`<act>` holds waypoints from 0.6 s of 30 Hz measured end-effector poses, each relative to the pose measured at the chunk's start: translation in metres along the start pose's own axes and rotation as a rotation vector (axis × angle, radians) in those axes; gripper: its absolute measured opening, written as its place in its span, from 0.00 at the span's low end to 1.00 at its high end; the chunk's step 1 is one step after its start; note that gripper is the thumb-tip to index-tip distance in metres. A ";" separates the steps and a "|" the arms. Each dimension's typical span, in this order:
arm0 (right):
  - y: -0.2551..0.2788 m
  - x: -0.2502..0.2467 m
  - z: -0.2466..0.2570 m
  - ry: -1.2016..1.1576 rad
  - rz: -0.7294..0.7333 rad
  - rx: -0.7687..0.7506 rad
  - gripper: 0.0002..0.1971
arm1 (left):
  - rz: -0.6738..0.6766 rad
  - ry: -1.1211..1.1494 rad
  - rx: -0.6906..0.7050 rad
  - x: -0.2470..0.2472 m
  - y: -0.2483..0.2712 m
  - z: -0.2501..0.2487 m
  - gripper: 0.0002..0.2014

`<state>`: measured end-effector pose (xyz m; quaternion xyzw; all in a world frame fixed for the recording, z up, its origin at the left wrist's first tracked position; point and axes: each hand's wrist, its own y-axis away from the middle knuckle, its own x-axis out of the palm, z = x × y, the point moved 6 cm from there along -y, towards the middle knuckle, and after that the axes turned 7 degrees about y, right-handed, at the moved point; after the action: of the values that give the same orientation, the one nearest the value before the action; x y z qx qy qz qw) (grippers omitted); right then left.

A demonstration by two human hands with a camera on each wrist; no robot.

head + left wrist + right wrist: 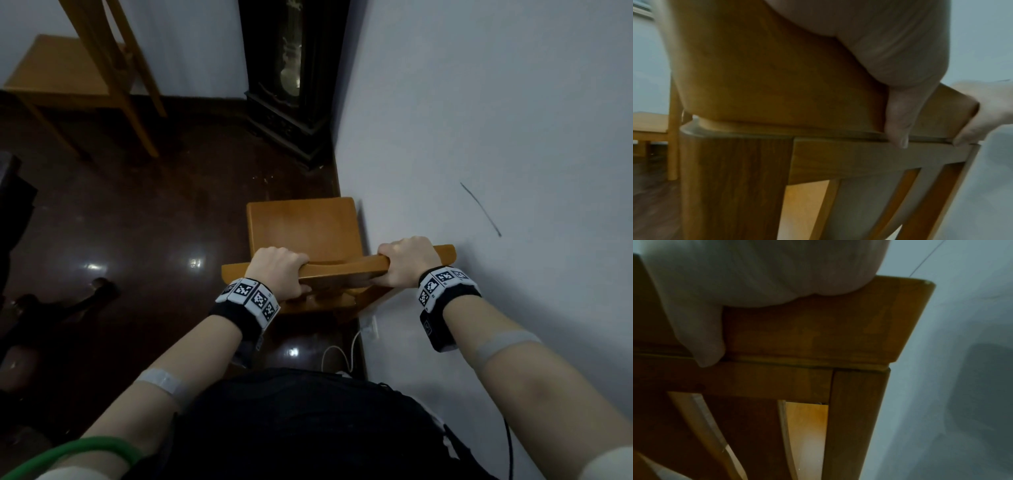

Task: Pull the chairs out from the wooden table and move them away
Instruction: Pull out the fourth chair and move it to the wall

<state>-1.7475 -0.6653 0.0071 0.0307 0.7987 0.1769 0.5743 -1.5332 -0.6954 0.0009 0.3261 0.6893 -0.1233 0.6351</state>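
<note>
Both hands clenched on chair's top rail, left hand (279, 270) & right hand (407, 262) w/ chair (301, 228) right beside wall (479, 137): prob. best keep grip even, set down level, avoid scraping wall.

A dark, glossy floor (144, 222) is seen, with lamp glare reflected in it. On it are stood a wooden chair (301, 226) beside the white wall, a second chair (61, 75) farther off, and a dark cabinet (291, 85) in the corner.
</note>
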 end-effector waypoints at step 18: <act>0.006 -0.002 -0.002 -0.098 -0.008 0.113 0.24 | -0.056 0.032 0.005 0.000 0.005 -0.005 0.20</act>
<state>-1.7493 -0.6606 0.0110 0.0683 0.7786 0.1274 0.6106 -1.5342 -0.6882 0.0026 0.3104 0.7079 -0.1375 0.6194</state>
